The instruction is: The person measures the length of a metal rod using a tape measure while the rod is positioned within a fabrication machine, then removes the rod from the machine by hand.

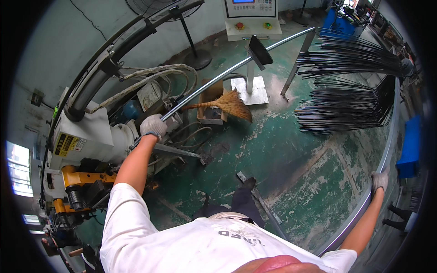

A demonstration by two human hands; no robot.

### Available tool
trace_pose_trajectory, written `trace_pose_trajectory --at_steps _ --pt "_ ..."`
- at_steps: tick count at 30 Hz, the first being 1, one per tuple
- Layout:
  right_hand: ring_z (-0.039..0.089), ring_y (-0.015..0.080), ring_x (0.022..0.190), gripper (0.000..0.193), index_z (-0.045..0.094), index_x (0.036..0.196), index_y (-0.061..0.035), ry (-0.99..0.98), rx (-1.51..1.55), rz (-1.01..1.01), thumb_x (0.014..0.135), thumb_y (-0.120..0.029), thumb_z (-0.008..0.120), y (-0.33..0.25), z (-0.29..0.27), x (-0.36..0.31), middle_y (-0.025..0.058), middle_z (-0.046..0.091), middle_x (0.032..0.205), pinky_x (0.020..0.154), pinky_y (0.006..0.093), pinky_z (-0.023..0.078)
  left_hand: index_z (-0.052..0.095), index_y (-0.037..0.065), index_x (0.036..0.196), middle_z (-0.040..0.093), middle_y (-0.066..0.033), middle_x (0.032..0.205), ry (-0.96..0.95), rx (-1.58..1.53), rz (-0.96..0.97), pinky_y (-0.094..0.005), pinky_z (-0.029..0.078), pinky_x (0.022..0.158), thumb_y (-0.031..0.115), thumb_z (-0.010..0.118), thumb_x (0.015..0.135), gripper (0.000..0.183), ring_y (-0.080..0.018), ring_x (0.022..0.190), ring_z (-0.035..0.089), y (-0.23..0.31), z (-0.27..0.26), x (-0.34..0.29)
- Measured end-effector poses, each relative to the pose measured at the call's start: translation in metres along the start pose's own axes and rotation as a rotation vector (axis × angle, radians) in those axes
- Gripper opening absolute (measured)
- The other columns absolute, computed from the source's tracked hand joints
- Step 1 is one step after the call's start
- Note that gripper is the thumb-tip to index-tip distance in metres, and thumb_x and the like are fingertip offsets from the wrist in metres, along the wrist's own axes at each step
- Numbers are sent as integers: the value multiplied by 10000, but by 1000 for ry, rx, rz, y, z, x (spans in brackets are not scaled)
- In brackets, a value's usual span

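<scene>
My left hand, in a pale knit work glove, closes round the near end of a long shiny metal tube. The tube slants up and away to the right, passing over a white stand with a dark angled plate and reaching a post. Far to the right, my right hand, also gloved, is curled over a long grey metal rail; its fingers are small and partly hidden here. Close by the left hand are a white machine and its hoses.
Bundles of thin dark rods lie at the right. A straw broom rests across a cardboard box. A control panel stands at the back. Yellow machine parts are at left; a metal bar lies near my feet.
</scene>
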State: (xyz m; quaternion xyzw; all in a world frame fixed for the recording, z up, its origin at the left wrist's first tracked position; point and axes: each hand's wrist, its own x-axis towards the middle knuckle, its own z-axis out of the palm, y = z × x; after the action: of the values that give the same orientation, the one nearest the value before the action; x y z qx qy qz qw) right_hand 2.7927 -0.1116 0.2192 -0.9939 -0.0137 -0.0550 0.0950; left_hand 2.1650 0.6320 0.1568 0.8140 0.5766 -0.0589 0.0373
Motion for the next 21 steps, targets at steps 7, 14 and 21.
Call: trace_pose_trajectory --at_steps 7,14,21 --pt "558 407 1457 998 282 1719 -69 -64 56 161 831 -78 736 6 -11 -13 275 529 1621 1217 420 401 778 103 1002 749 -205 1075 74 9 12 -533 573 947 312 720 905 238 -426 1068 718 25 -10 0" --pt "506 344 1506 958 265 1721 -32 -47 217 30 866 -27 698 -8 -12 -20 236 484 1673 1253 383 356 792 97 1025 754 -195 1070 147 7 -2 -517 582 941 305 751 855 271 -412 1055 731 11 4 -3" --pt "659 324 1297 759 529 1557 0 71 267 -139 834 -70 746 97 32 47 214 668 1461 1115 423 512 867 130 1018 820 -160 1034 44 44 -21 -525 647 844 322 638 893 324 -371 992 800 29 -8 10"
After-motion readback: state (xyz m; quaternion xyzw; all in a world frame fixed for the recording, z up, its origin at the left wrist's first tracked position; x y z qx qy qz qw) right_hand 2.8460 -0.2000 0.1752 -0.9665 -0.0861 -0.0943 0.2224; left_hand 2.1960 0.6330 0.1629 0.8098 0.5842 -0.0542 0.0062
